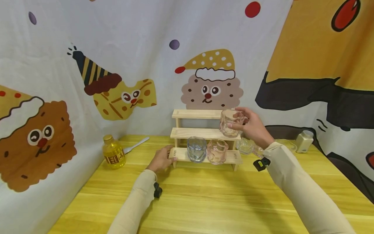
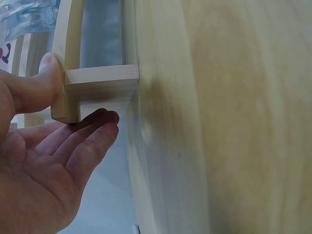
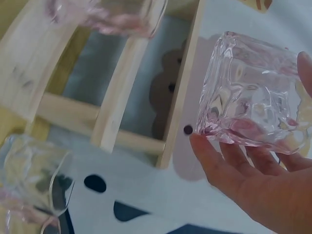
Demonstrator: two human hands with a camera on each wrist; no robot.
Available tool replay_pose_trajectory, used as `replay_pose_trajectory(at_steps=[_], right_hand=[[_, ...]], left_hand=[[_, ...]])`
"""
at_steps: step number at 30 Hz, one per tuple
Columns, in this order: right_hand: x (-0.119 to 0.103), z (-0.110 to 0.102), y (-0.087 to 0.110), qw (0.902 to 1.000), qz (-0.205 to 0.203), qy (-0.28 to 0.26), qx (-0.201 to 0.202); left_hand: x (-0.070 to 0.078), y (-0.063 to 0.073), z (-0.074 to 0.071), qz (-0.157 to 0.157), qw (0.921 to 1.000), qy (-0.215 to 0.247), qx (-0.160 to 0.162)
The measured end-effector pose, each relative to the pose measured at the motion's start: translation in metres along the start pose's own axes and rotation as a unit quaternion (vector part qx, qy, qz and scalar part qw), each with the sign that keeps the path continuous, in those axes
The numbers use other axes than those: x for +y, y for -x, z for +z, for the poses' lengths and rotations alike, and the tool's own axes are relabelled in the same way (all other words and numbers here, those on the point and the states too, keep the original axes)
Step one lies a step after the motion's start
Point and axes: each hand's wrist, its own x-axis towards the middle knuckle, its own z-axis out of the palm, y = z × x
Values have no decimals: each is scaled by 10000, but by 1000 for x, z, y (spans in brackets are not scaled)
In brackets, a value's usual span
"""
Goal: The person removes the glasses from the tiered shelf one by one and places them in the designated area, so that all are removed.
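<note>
My right hand [image 1: 254, 126] holds a pale pink, wavy-sided glass [image 1: 229, 123] in the air by the right end of a three-step wooden rack [image 1: 201, 132]. In the right wrist view the fingers lie along one side of this glass [image 3: 248, 92], and the thumb is at the other. My left hand [image 1: 160, 159] grips the left end of the rack's lowest step, its thumb [image 2: 46, 83] on the top face and its fingers below. A blue-grey glass [image 1: 196, 150] and a second pink glass [image 1: 217, 152] stand side by side on that step.
Right of the rack a clear glass [image 1: 244, 146] and a pinkish glass [image 1: 258, 151] stand on the wooden table [image 1: 187, 201]. Farther right is a white-capped jar [image 1: 304, 142]. A yellow bottle [image 1: 114, 154] and a pale-handled utensil [image 1: 137, 144] are at left. A printed cloth [image 1: 146, 58] hangs behind.
</note>
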Motion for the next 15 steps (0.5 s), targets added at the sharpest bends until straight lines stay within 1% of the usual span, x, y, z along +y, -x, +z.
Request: replay_pose_trajectory(at_steps=[3,7,10,15], right_hand=[[7,-7,6,9999,-9,149,59],[16,-15,14,9996,-46,246,118],[23,-20,21,9993,-33,338,185],[41,-27,30,9972,13,605,428]], left_hand=[[0,0,0,-94,9999,49,-7],[1,1,0,-141,9999,80,-11],[2,2,0,-115,9998,131,-21],[2,2,0,-105,9998,184,-32]])
